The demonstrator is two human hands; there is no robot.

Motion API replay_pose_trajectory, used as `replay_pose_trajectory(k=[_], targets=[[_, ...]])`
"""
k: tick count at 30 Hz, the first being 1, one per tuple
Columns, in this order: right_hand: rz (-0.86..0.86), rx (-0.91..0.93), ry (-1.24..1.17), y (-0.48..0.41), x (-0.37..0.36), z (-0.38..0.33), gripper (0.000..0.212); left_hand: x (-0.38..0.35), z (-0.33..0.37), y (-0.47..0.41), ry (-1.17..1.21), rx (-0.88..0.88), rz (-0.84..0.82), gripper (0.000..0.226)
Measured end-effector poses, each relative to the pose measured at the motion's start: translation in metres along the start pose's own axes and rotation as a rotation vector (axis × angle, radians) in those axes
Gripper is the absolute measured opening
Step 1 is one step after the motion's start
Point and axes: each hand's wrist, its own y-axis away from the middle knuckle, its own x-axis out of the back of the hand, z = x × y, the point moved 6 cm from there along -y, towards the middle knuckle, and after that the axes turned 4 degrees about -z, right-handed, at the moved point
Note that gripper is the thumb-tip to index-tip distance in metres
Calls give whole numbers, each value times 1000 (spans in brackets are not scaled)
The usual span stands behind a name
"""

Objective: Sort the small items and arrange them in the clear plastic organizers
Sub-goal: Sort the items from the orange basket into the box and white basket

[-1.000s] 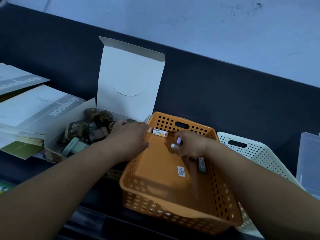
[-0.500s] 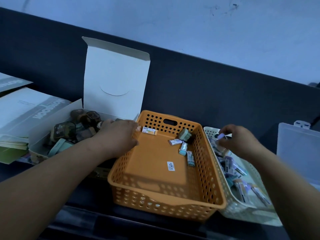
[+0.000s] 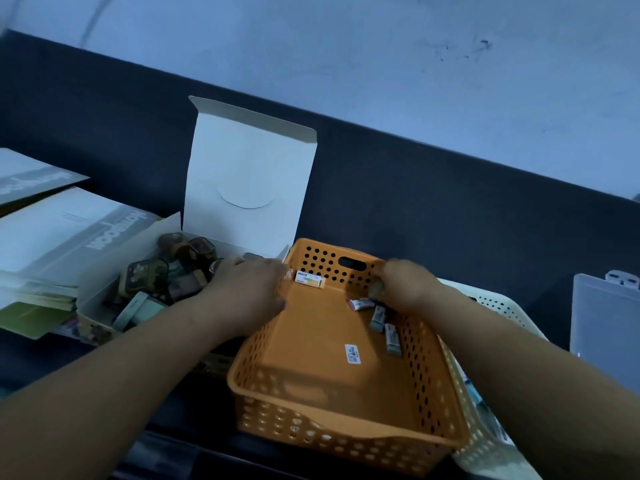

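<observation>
An orange perforated basket [image 3: 332, 403] stands in the middle. Several small erasers lie in it: a white and green one [image 3: 309, 279] at the far wall, a white one [image 3: 360, 303] and grey ones [image 3: 392, 339] towards the right. My left hand [image 3: 249, 289] grips the basket's far left rim, thumb inside. My right hand [image 3: 405, 285] hovers over the far right corner, fingers curled round a small grey item [image 3: 375, 289]. A white perforated basket [image 3: 498, 303] sits to the right, mostly hidden. A clear plastic organizer [image 3: 602, 327] stands at the far right.
An open white cardboard box [image 3: 249, 174], lid upright, holds several dark and pale green small items [image 3: 166, 271] just left of the orange basket. Stacked notebooks [image 3: 69, 237] lie at the far left. A dark panel and a pale wall rise behind.
My right hand reached into the white basket half a second ago and has come back over the orange basket's far right corner. My left hand stayed on the rim.
</observation>
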Motion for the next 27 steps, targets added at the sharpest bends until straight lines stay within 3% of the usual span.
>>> replay_pose_trajectory(k=[3,8,12,16,21,27], targets=[[13,-3,83,-13,-7,-5,27,0,0,2,25,-7,11,53],[-9,12,144,-17,-7,-16,24,5,1,7,94,-37,41,42],[60,64,-207,-6,24,-35,16,24,-9,25,267,-51,195,43],[224,172,-652,7,64,-72,20,46,-46,44,246,22,335,47],[182,316,-899,-2,79,-132,23,53,-92,65,152,161,288,50],[76,435,-711,-17,64,-191,39,30,-101,75,13,228,45,75]])
